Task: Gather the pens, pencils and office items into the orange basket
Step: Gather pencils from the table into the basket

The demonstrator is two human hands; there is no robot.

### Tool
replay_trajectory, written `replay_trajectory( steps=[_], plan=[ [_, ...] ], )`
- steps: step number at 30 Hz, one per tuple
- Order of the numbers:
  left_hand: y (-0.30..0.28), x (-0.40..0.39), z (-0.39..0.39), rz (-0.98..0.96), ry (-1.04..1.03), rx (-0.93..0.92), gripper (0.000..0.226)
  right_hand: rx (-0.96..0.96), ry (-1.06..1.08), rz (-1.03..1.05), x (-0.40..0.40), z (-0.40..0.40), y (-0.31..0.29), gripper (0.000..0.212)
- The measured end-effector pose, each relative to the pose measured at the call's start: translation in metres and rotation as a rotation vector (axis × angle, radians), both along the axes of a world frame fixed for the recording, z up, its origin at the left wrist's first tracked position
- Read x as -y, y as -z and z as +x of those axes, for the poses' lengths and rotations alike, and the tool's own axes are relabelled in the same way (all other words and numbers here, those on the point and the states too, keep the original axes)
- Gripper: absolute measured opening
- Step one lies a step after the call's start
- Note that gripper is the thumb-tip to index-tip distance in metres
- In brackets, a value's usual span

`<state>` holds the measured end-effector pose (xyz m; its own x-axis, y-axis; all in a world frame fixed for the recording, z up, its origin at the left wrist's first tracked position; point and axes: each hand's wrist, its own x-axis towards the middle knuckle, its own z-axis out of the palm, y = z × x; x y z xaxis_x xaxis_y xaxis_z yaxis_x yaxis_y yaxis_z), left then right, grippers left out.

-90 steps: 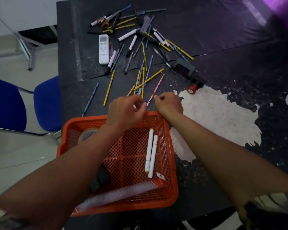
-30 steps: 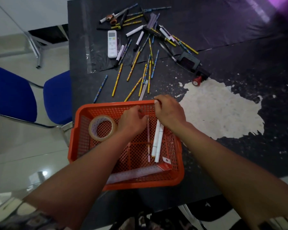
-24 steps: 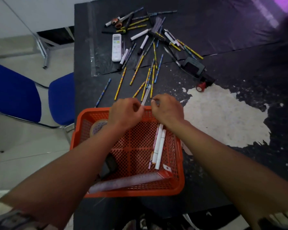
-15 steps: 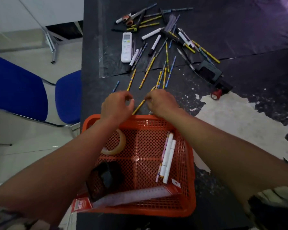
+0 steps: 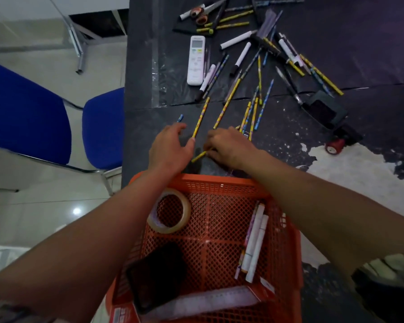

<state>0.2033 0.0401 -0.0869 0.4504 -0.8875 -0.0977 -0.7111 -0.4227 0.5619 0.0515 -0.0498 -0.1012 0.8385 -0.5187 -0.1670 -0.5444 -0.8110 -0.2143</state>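
The orange basket [image 5: 219, 183] stands at the near table edge and holds a tape roll [image 5: 169, 212], a black flat item [image 5: 158, 276], white markers [image 5: 254, 241] and a ruler [image 5: 208, 301]. Just beyond its far rim, my right hand [image 5: 229, 145] pinches a short yellow pencil [image 5: 199, 156] lying on the table. My left hand [image 5: 170, 148] hovers beside it with fingers spread, its thumb touching the near end of a long yellow pencil [image 5: 201, 117]; a blue pencil [image 5: 180, 117] pokes out past its fingertips. Several more pencils and markers [image 5: 252, 89] lie scattered farther back.
A white remote [image 5: 196, 60], scissors [image 5: 197, 15] and a black device [image 5: 324, 110] with a red wheel [image 5: 334, 145] lie among the far pens. The table's left edge runs near my left hand, with blue chairs [image 5: 28, 113] beyond it.
A pink pencil went into the basket beside the markers. Both hands then left the basket and reached out past its far rim to the nearest pencils; the right hand now grips a yellow one.
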Motion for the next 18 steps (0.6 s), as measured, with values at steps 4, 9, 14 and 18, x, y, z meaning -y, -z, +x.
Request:
replay_trajectory(
  steps=[4,9,14,18],
  plan=[
    [-0.015,0.004,-0.003,-0.217,-0.044,0.003,0.048,0.464,0.197,-0.104,-0.004,-0.003,-0.004,0.015],
    [-0.044,0.008,-0.024,-0.379,-0.056,-0.190,0.044,0.747,0.436,-0.117,-0.016,-0.013,-0.033,0.010],
    [-0.055,0.003,-0.049,-0.409,0.017,-0.258,0.040,1.006,0.842,0.204,-0.029,-0.030,-0.062,0.006],
    [-0.053,-0.005,-0.070,-0.346,0.172,-0.297,0.048,1.118,1.018,0.459,-0.039,-0.041,-0.089,0.008]
  ],
)
